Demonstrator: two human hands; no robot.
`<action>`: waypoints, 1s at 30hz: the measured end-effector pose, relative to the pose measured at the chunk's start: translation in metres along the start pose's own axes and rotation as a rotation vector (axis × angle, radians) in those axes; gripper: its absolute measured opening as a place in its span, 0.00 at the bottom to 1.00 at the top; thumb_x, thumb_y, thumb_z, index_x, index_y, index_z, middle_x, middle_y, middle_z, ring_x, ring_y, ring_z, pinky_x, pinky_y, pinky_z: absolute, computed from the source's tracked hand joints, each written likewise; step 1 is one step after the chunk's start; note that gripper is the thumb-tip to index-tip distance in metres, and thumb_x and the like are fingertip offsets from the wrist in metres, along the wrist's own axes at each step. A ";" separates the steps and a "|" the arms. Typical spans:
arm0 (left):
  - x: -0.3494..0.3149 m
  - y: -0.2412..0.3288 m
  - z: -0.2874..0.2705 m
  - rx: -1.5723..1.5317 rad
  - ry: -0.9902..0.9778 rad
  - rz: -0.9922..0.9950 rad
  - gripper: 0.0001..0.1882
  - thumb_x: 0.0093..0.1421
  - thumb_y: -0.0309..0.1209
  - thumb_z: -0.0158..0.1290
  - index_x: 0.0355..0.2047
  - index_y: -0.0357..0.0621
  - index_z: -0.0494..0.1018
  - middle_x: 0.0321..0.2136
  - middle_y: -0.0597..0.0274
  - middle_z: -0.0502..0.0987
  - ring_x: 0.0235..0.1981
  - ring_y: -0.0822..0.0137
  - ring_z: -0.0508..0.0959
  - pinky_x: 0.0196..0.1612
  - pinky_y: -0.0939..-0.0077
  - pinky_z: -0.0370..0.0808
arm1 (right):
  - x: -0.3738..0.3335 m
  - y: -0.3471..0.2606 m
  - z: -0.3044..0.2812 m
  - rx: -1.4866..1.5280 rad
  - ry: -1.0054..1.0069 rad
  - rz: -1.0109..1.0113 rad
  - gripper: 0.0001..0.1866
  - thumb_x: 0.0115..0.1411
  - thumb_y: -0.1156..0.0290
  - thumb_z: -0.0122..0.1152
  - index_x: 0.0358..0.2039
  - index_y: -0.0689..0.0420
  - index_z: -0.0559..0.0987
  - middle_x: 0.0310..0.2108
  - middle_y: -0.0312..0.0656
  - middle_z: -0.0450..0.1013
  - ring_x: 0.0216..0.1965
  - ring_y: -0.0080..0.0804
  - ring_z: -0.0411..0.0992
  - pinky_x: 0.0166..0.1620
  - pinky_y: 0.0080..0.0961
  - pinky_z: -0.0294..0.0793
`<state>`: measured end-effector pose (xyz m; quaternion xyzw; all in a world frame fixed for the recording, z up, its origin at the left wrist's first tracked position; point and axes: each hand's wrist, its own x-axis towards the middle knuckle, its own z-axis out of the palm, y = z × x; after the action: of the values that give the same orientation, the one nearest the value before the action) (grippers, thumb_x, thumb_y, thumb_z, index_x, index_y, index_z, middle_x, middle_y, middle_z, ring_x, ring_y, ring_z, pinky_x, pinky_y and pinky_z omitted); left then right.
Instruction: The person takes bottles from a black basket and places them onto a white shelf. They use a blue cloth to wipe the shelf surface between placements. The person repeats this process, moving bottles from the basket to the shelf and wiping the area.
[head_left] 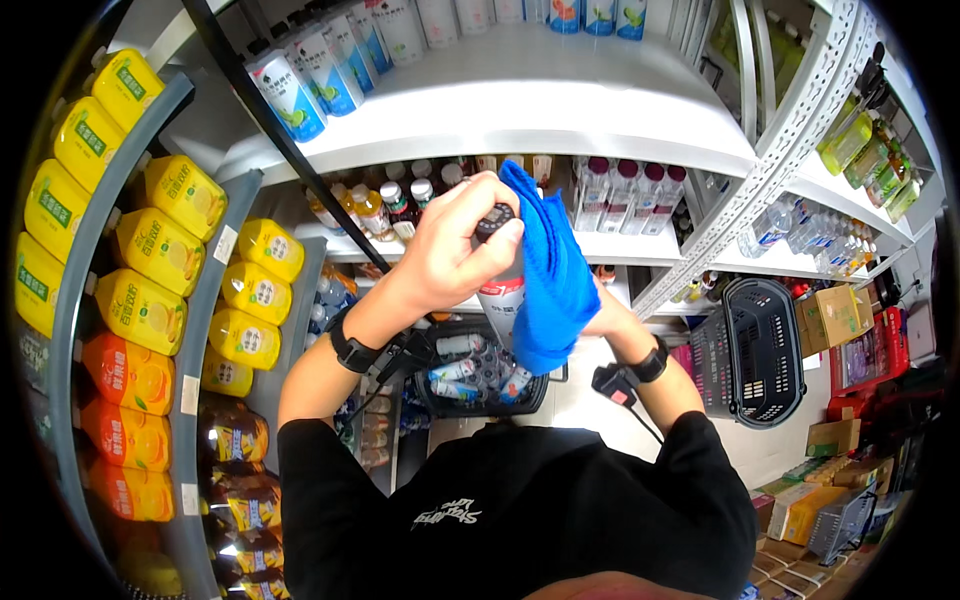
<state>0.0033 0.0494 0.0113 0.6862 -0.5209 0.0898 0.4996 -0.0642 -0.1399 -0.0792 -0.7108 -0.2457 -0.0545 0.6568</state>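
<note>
My left hand (455, 245) is closed round the dark-capped top of a bottle (502, 300) with a white and red label, held upright in front of my chest. A bright blue cloth (553, 285) hangs along the bottle's right side and covers part of it. Behind the cloth, my right hand (603, 312) holds it up against the bottle; its fingers are hidden. Below, a dark basket (490, 408) holds several bottles (458, 368) with white and blue labels.
Ahead, a white shelf (540, 95) carries labelled bottles, with more drinks on the level beneath. Yellow and orange jugs (150, 250) line the left racks. On the right stand a black shopping basket (765, 350), cardboard boxes (838, 318) and a perforated white shelf post (745, 185).
</note>
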 end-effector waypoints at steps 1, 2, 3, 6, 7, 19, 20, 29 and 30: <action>0.001 -0.001 -0.003 0.032 -0.023 -0.011 0.10 0.56 0.31 0.53 0.32 0.37 0.68 0.24 0.56 0.66 0.26 0.61 0.69 0.31 0.70 0.67 | 0.003 -0.006 0.007 -0.011 0.040 -0.037 0.37 0.44 0.65 0.77 0.55 0.58 0.71 0.48 0.41 0.73 0.49 0.29 0.71 0.53 0.30 0.71; 0.004 -0.004 -0.007 0.059 -0.048 0.018 0.11 0.56 0.32 0.55 0.32 0.37 0.68 0.25 0.55 0.68 0.26 0.60 0.70 0.31 0.70 0.68 | 0.008 -0.012 0.013 -0.027 0.076 -0.078 0.37 0.43 0.64 0.77 0.54 0.58 0.71 0.47 0.41 0.74 0.48 0.29 0.72 0.52 0.31 0.71; 0.007 -0.002 -0.011 0.084 -0.048 0.045 0.11 0.55 0.32 0.56 0.32 0.37 0.69 0.26 0.55 0.69 0.26 0.60 0.71 0.32 0.71 0.68 | 0.012 -0.010 0.016 -0.099 0.119 -0.151 0.37 0.43 0.65 0.78 0.53 0.58 0.72 0.47 0.41 0.74 0.48 0.30 0.73 0.52 0.31 0.72; 0.020 0.010 -0.028 0.110 -0.071 0.111 0.12 0.54 0.33 0.58 0.31 0.37 0.70 0.26 0.54 0.71 0.26 0.60 0.73 0.31 0.71 0.70 | 0.024 -0.009 0.022 -0.143 0.186 -0.200 0.38 0.41 0.65 0.79 0.53 0.58 0.72 0.47 0.41 0.75 0.47 0.30 0.73 0.52 0.31 0.72; 0.025 0.014 -0.033 0.113 -0.079 0.130 0.13 0.54 0.33 0.59 0.31 0.37 0.70 0.27 0.54 0.72 0.26 0.60 0.73 0.31 0.71 0.70 | 0.028 -0.009 0.024 -0.130 0.194 -0.189 0.38 0.41 0.64 0.79 0.53 0.58 0.72 0.47 0.41 0.75 0.47 0.30 0.73 0.52 0.32 0.72; 0.073 -0.014 -0.076 -0.027 0.059 0.072 0.14 0.65 0.37 0.51 0.33 0.37 0.70 0.24 0.69 0.70 0.27 0.81 0.66 0.30 0.84 0.64 | 0.064 0.003 -0.010 -0.383 0.125 -0.310 0.35 0.42 0.55 0.76 0.49 0.58 0.76 0.48 0.48 0.75 0.48 0.44 0.74 0.54 0.36 0.71; 0.081 -0.021 -0.077 -0.014 0.045 0.077 0.14 0.66 0.38 0.50 0.34 0.36 0.70 0.25 0.70 0.70 0.28 0.81 0.67 0.31 0.84 0.65 | 0.065 0.004 -0.018 -0.352 0.129 -0.277 0.35 0.42 0.55 0.76 0.49 0.58 0.76 0.47 0.47 0.75 0.47 0.44 0.74 0.53 0.36 0.71; 0.189 -0.058 -0.075 -0.081 -0.066 0.094 0.14 0.67 0.38 0.49 0.34 0.37 0.72 0.30 0.69 0.74 0.35 0.79 0.70 0.42 0.83 0.68 | 0.076 0.011 -0.090 -0.388 0.298 -0.285 0.29 0.48 0.68 0.72 0.51 0.60 0.74 0.48 0.46 0.75 0.51 0.34 0.73 0.56 0.34 0.70; 0.202 -0.068 -0.081 -0.084 -0.085 0.065 0.15 0.67 0.39 0.50 0.34 0.38 0.73 0.31 0.70 0.74 0.36 0.79 0.71 0.44 0.83 0.67 | 0.073 0.009 -0.095 -0.280 0.365 -0.268 0.27 0.49 0.68 0.71 0.49 0.61 0.76 0.48 0.46 0.76 0.50 0.35 0.73 0.55 0.33 0.70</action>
<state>0.1789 -0.0162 0.1403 0.6507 -0.5670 0.0547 0.5021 0.0269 -0.2111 -0.0453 -0.7343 -0.2050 -0.3019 0.5724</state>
